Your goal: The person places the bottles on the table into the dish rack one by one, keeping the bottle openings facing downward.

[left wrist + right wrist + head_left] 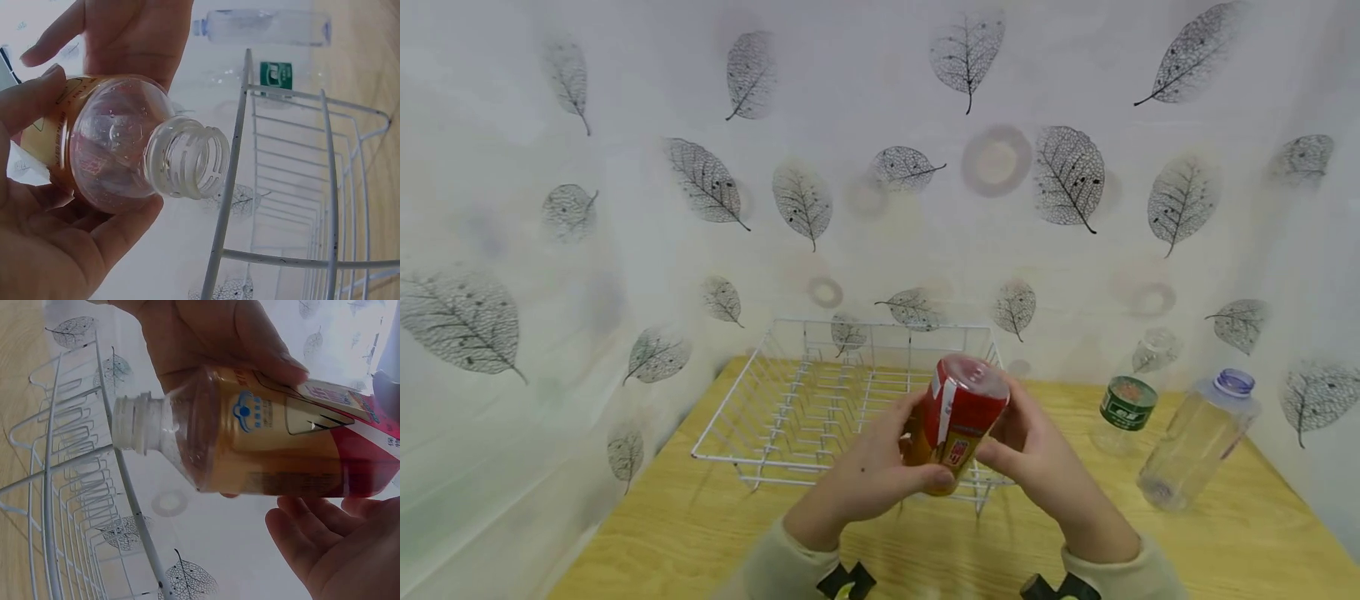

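The left hand [880,467] is clamped round a transparent plastic bottle with a red-and-yellow label [966,417]. The right hand [1033,442] lies loosely spread at the bottle's other side, fingertips at its edge; firm contact cannot be confirmed. The bottle is inverted and tilted, open neck downward, near the rim of a white wire rack [752,460]; whether they touch cannot be told. The yellow wood-grain surface [655,533] is bare left of the rack. Right of it stand a clear green-labelled bottle [1127,404] and a tall clear blue-necked bottle [1198,442]. A white leaf-print curtain [865,75] bounds the back and sides.
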### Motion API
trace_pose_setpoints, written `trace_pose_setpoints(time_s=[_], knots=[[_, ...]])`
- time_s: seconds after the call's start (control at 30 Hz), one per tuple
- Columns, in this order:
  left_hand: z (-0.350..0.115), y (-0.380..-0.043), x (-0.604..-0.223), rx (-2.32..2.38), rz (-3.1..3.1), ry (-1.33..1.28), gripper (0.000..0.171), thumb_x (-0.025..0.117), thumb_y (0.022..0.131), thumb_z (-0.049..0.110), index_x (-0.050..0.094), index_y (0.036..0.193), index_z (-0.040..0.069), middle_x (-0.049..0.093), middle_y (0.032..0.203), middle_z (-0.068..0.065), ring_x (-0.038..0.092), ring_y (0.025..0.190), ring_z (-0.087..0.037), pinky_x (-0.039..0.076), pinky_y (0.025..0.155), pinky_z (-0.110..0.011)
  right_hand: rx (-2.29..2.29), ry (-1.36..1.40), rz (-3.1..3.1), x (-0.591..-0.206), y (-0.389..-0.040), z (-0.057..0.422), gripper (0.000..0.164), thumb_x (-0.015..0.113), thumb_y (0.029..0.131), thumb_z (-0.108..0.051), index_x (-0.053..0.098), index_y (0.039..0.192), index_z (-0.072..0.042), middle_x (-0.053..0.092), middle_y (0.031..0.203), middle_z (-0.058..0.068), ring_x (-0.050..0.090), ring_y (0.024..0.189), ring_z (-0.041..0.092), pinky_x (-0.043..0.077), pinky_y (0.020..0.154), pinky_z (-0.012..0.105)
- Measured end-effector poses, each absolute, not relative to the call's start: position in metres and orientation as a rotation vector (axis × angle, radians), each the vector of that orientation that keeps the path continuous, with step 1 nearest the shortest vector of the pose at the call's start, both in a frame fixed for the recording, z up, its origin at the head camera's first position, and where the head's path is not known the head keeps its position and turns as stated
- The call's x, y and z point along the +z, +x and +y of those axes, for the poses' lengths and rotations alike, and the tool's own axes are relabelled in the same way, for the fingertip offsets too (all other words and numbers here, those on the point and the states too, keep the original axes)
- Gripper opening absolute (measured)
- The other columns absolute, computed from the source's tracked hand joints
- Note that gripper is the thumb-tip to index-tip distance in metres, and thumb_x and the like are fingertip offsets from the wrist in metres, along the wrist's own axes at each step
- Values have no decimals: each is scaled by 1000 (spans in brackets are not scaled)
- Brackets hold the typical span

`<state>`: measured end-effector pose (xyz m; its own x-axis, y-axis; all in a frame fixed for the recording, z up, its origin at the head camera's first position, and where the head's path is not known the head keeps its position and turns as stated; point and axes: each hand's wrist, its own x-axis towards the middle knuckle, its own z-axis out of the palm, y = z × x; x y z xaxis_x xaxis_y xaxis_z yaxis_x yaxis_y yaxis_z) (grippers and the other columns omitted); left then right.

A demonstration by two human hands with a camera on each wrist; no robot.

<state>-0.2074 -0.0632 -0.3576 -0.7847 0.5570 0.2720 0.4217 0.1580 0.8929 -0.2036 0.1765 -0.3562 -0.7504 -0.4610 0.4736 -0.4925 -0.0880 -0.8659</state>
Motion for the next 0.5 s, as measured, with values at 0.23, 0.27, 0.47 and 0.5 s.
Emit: trace_pose_setpoints(time_s=[0.23, 0.27, 0.47, 0.5], knots=[[-60, -208, -359, 1712, 2289, 1033, 81, 81, 87, 30, 34, 153, 33, 54, 135, 7, 60, 116, -14, 53, 96, -31, 1985, 1051, -2151, -354, -199, 170, 67, 67, 100, -21, 32, 157, -15, 51, 147, 13, 52, 133, 31, 49, 104, 37], [-60, -208, -360, 1705, 2296, 1039, 82, 82, 87, 30, 34, 153, 33, 55, 135, 7, 60, 115, -14, 53, 96, -31, 1979, 1053, -2153, -355, -199, 170, 67, 67, 100, -21, 32, 156, -15, 52, 146, 14, 54, 131, 32, 50, 103, 38], [-59, -208, -361, 1665, 2333, 1083, 84, 83, 85, 26, 34, 152, 37, 56, 132, 10, 64, 106, -12, 54, 93, -33, 1840, 1009, -2203, -356, -197, 167, 66, 72, 96, -17, 39, 153, -15, 57, 140, 9, 58, 126, 30, 51, 101, 37], [-59, -208, -361, 1659, 2338, 1092, 83, 84, 85, 25, 34, 151, 37, 57, 132, 10, 64, 106, -11, 54, 94, -33, 1811, 983, -2219, -356, -197, 166, 67, 73, 94, -15, 40, 152, -16, 57, 139, 7, 58, 125, 29, 51, 101, 36]])
